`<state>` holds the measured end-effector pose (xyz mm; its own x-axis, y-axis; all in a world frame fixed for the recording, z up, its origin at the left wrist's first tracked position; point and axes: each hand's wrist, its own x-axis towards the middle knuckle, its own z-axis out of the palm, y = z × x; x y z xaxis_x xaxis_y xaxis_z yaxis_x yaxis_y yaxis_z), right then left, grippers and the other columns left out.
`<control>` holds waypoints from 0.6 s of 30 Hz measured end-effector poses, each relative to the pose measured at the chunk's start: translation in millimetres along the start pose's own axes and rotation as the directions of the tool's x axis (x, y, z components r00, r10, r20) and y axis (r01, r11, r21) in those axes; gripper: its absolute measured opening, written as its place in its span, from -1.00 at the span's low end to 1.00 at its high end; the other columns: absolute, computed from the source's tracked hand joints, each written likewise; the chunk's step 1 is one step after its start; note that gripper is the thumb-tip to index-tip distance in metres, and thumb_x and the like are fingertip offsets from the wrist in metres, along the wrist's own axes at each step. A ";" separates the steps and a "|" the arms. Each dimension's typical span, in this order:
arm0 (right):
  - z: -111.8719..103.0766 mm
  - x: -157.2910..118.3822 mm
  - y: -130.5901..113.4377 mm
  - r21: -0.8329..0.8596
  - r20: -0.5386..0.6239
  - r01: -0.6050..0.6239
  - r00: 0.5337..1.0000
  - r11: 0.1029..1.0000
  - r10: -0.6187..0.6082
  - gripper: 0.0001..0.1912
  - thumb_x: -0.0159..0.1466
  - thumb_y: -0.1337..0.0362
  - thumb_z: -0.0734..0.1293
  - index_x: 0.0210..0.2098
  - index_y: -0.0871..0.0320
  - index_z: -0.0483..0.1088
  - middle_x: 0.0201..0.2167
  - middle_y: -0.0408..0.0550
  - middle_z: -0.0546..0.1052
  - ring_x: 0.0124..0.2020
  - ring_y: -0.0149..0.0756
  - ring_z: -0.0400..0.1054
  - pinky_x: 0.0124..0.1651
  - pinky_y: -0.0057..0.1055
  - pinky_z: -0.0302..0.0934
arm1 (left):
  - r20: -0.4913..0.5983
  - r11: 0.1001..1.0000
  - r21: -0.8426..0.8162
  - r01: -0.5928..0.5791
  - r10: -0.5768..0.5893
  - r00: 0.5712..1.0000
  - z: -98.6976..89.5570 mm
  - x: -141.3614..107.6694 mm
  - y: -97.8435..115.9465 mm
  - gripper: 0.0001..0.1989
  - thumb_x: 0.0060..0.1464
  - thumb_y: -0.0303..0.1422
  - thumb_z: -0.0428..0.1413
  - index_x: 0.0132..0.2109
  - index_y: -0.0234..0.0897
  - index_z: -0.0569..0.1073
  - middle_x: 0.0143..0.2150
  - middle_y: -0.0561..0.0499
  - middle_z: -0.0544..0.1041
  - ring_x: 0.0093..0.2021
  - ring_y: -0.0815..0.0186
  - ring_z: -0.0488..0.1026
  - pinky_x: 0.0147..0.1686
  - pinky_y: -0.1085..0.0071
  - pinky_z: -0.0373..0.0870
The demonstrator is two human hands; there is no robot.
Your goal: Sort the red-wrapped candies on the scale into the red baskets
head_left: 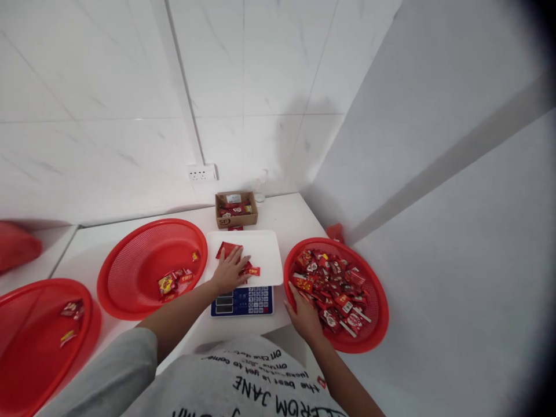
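My left hand [229, 271] lies over the white weighing tray [269, 246] of a scale, its fingers spread on several small red candy packets [254, 271]. A larger red packet [223, 249] sticks out from under its fingertips. Below the tray shows the scale's blue keypad panel [242, 301]. My right hand [305, 317] is closed on the near left rim of a red plastic basket [382, 307], fingers inside and thumb outside. Heaped in that basket are many red-wrapped candies [336, 284], some with white sticks.
Left of the scale stands another red basket [113, 284] with several candies. A third red basket [84, 347] sits at the lower left. Behind the tray is a cardboard box [237, 220] of red packets, against the tiled wall. A grey wall [434, 243] bounds the right side.
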<state>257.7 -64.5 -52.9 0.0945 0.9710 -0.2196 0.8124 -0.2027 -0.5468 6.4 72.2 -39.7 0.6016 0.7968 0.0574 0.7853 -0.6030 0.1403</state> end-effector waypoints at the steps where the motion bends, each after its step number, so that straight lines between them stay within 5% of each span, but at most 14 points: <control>1: -0.8 -0.1 -1.1 -0.003 -0.001 -0.007 1.000 1.000 0.007 -0.40 0.27 0.15 0.10 0.26 0.18 0.00 0.15 0.10 0.31 0.15 -0.19 0.20 0.13 -0.24 0.09 | -0.007 0.999 -0.004 0.051 -0.051 0.999 -0.1 0.0 -3.4 -0.36 0.10 0.04 -0.11 0.25 -0.15 0.15 0.32 -0.20 0.03 0.31 -0.01 -0.11 0.18 -0.15 -0.35; 7: -2.0 -0.2 -3.7 -0.003 -0.010 -0.003 1.000 1.000 0.003 -0.41 0.26 0.17 0.10 0.26 0.20 0.01 0.15 0.10 0.31 0.16 -0.20 0.18 0.14 -0.25 0.09 | 0.087 0.970 -0.041 0.240 -0.236 0.968 7.4 4.5 -9.8 -0.36 0.05 0.10 -0.11 0.21 -0.06 0.22 0.34 -0.17 -0.02 0.32 -0.05 -0.17 0.14 -0.19 -0.23; 18: 2.0 0.4 -1.5 -0.039 -0.039 -0.028 0.999 0.999 0.026 -0.41 0.26 0.13 0.11 0.24 0.20 0.04 0.14 0.10 0.32 0.14 -0.17 0.20 0.10 -0.20 0.13 | -0.051 0.947 -0.132 0.292 -0.300 0.952 0.0 -1.6 -3.4 -0.35 0.05 0.04 -0.05 0.21 -0.18 0.20 0.16 -0.16 0.29 0.15 0.05 0.17 0.15 0.03 -0.02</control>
<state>255.3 -64.1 -53.8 0.1382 0.9695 -0.2025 0.8311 -0.2248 -0.5087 2.8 73.0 -40.2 0.3295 0.9420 0.0631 0.9003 -0.3336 0.2797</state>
